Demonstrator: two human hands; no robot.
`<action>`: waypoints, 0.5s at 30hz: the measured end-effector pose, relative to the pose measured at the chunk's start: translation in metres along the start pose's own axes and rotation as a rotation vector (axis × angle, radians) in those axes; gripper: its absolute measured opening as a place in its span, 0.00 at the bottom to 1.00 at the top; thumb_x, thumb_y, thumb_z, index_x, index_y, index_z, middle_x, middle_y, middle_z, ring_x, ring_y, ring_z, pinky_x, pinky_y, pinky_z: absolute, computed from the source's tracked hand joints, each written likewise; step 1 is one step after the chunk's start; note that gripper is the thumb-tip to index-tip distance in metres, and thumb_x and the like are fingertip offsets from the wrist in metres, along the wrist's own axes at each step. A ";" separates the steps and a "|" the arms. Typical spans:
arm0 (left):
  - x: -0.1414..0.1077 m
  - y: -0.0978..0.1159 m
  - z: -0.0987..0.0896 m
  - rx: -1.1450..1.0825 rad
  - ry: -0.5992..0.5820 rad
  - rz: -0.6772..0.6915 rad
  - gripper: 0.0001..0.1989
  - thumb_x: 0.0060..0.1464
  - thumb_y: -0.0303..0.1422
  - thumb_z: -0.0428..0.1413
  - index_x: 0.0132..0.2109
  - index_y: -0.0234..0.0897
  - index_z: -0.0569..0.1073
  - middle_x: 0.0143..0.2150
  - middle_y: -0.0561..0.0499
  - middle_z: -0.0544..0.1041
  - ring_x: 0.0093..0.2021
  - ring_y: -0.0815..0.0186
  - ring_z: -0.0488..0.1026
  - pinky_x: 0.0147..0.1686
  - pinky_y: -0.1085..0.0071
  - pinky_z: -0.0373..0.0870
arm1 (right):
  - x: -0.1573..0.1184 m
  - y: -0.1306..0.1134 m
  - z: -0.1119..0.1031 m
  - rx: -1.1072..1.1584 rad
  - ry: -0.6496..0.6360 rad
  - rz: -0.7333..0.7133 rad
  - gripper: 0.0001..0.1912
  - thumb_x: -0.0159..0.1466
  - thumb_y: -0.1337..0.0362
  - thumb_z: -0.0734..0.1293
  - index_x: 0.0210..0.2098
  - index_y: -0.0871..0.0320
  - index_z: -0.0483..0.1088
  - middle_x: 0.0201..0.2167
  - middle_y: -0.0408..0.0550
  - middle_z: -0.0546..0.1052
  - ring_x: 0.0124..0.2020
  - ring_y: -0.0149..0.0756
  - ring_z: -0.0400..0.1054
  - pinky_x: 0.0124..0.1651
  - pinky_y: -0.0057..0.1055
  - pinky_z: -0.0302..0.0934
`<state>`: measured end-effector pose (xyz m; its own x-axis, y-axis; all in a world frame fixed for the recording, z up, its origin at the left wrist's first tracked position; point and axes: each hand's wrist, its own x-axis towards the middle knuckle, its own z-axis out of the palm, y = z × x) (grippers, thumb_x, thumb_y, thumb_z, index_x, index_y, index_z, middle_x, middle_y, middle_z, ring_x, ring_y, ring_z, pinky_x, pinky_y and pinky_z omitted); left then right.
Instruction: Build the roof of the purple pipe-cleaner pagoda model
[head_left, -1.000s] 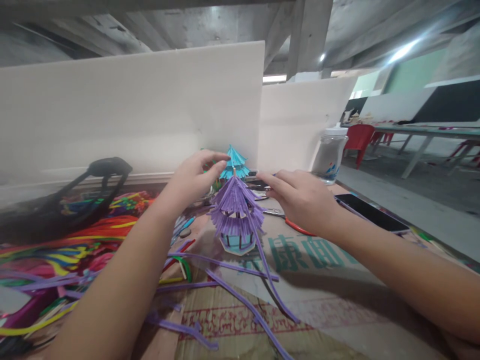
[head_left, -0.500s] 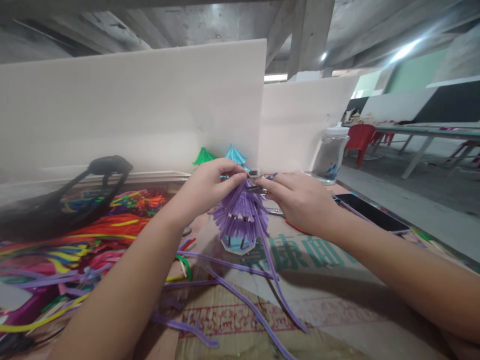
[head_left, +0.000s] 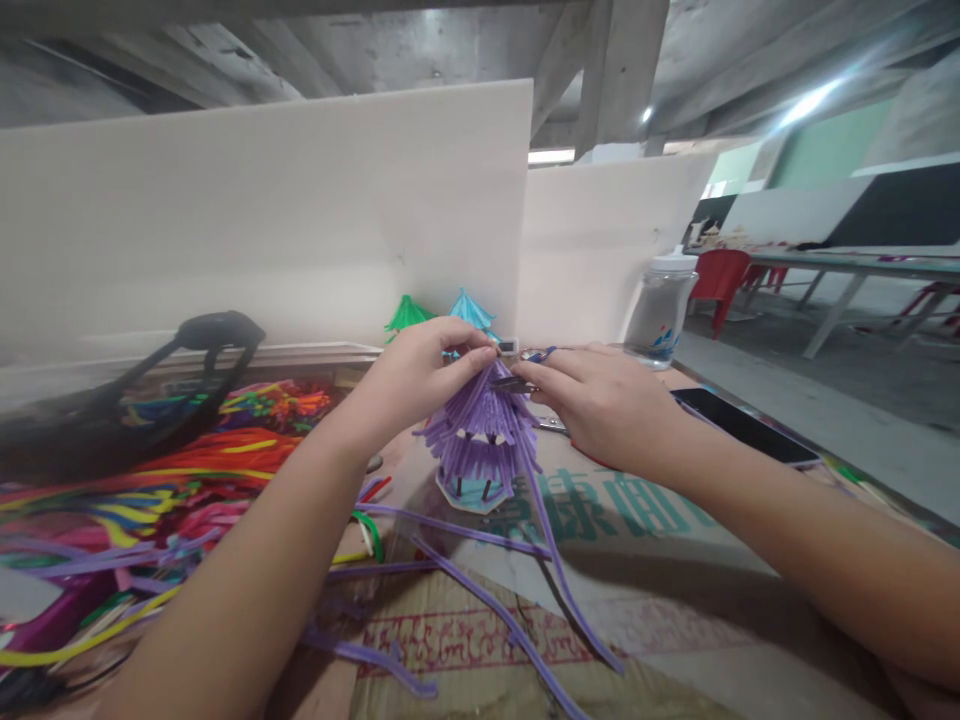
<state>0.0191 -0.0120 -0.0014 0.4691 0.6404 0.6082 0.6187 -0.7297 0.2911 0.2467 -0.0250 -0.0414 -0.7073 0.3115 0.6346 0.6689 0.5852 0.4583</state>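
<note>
A two-tiered purple pipe-cleaner pavilion (head_left: 480,430) stands on a pale octagonal base in the middle. My left hand (head_left: 442,370) pinches the tip of its roof between thumb and fingers. From the right, my right hand (head_left: 592,395) is closed around a small dark metal tool (head_left: 513,384), whose tip touches the upper roof; its handles are mostly covered by the fingers. One long purple strip (head_left: 555,560) hangs from the roof's right side down onto the table.
Colourful pipe cleaners (head_left: 217,455) and a black strap-like object (head_left: 172,385) lie left. Green (head_left: 407,312) and blue (head_left: 465,306) small roofs stand behind. A bottle (head_left: 660,310) and phone (head_left: 742,427) are right. Loose purple strips (head_left: 487,600) lie in front.
The pavilion's base has shifted and tilted slightly to the left. My right hand and the tool have moved very slightly; my left hand keeps its pinch on the roof tip.
</note>
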 end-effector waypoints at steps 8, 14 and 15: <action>-0.001 0.002 -0.002 0.028 -0.004 0.005 0.13 0.60 0.38 0.52 0.39 0.37 0.79 0.39 0.49 0.80 0.40 0.63 0.75 0.44 0.68 0.69 | 0.000 -0.001 0.000 0.023 -0.015 0.008 0.15 0.70 0.69 0.57 0.52 0.61 0.71 0.33 0.50 0.77 0.33 0.35 0.67 0.35 0.33 0.52; -0.001 0.002 -0.001 0.026 -0.004 0.017 0.13 0.60 0.39 0.52 0.39 0.37 0.78 0.38 0.49 0.80 0.40 0.63 0.75 0.44 0.68 0.70 | -0.001 0.002 0.002 0.032 0.005 -0.017 0.17 0.67 0.73 0.57 0.50 0.60 0.71 0.34 0.51 0.77 0.33 0.35 0.67 0.35 0.34 0.54; 0.000 0.002 -0.001 0.025 -0.005 0.014 0.13 0.60 0.39 0.52 0.39 0.37 0.78 0.38 0.49 0.80 0.40 0.63 0.75 0.44 0.68 0.70 | -0.001 0.002 0.001 0.036 0.012 -0.014 0.17 0.68 0.73 0.56 0.51 0.61 0.71 0.34 0.51 0.77 0.33 0.36 0.67 0.35 0.34 0.54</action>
<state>0.0193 -0.0136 -0.0006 0.4811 0.6311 0.6085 0.6272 -0.7328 0.2640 0.2489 -0.0229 -0.0420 -0.7138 0.2937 0.6358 0.6499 0.6162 0.4449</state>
